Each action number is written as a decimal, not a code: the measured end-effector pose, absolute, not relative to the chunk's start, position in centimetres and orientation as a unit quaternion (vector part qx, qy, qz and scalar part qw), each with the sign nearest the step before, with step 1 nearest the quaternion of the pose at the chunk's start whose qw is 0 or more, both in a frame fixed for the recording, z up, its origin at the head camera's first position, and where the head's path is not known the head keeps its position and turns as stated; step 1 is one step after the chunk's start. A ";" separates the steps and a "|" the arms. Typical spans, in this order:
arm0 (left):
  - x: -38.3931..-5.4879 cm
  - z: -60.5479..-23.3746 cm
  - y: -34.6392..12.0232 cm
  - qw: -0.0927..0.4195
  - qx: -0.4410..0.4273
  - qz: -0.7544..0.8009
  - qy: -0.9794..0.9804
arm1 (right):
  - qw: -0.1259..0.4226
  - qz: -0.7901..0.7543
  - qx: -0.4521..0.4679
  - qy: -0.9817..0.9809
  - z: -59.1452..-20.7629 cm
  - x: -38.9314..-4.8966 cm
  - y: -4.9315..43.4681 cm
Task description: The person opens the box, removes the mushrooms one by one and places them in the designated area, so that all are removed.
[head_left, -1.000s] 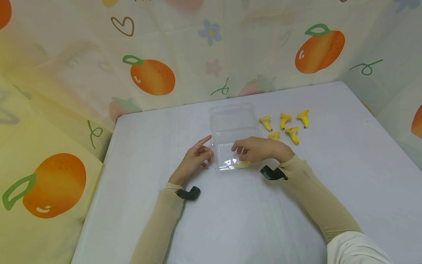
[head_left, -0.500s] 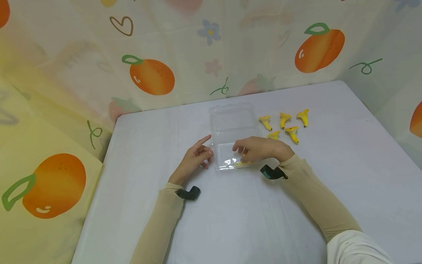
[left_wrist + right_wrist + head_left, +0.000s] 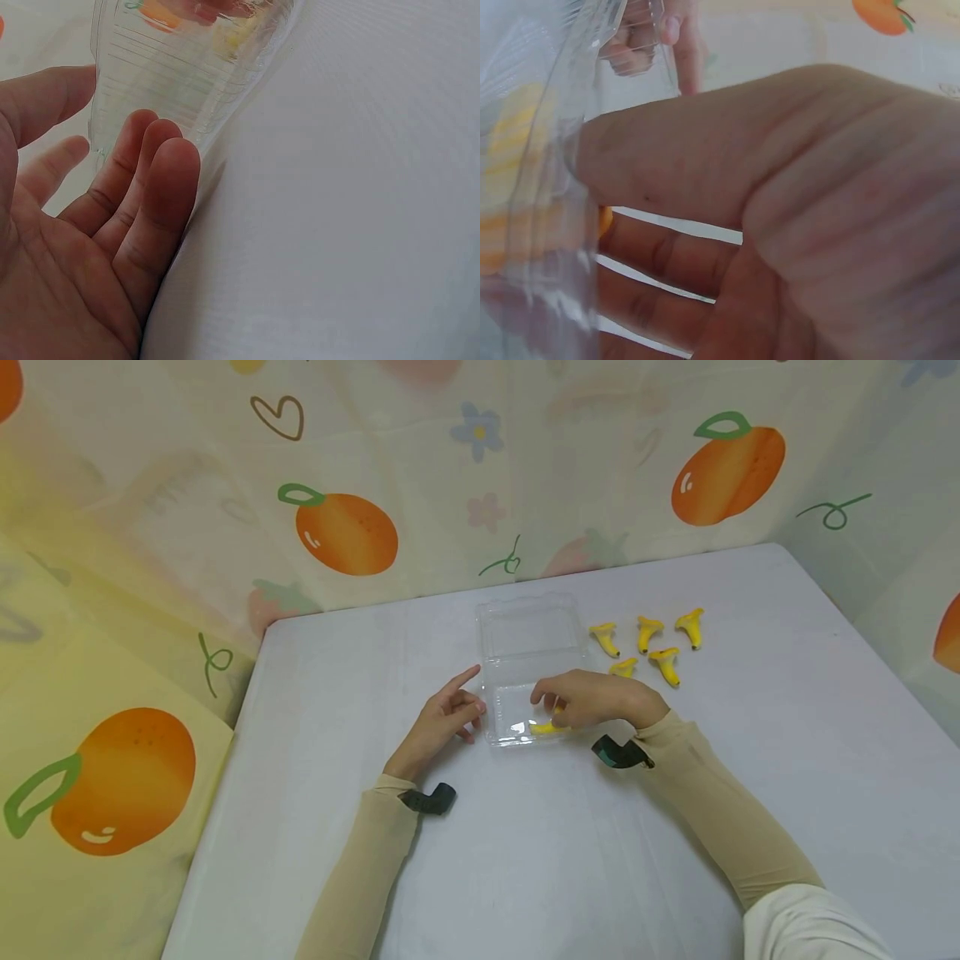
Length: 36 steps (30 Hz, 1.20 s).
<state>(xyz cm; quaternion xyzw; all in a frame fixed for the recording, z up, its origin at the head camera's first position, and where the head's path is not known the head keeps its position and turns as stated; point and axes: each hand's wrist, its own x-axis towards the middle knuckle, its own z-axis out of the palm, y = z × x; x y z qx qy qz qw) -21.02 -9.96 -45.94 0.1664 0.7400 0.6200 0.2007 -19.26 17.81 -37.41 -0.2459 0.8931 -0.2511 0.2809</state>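
Observation:
A clear plastic clamshell box lies with its lid folded back. My left hand is at its left side, fingers loosely extended; in the left wrist view the fingertips touch the box wall. My right hand reaches into the near half from the right. Its thumb and fingers pinch a yellow chanterelle-shaped mushroom, mostly hidden by the hand. Below the thumb, yellow shows at the box's near edge. Through the plastic in the right wrist view, a yellow mushroom and an orange-yellow part appear blurred.
Several yellow mushrooms lie on the white-covered table, right of the box. A fruit-patterned curtain hangs behind the table and along its left and right sides.
More yellow shows beneath my right hand at the box's near edge, slightly farther left than before. My right fingers have shifted slightly to the right. The left hand and box have stayed put.

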 end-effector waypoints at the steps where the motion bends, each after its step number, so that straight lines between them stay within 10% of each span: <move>1: -21.0 -46.0 -10.0 0.200 0.166 0.620 0.740 | 0.278 -0.252 -0.247 0.893 -37.5 -19.3 17.8; 36: -20.9 -45.8 -10.0 0.202 0.165 0.620 0.740 | 0.236 -0.235 -0.258 0.907 -38.2 -19.6 17.4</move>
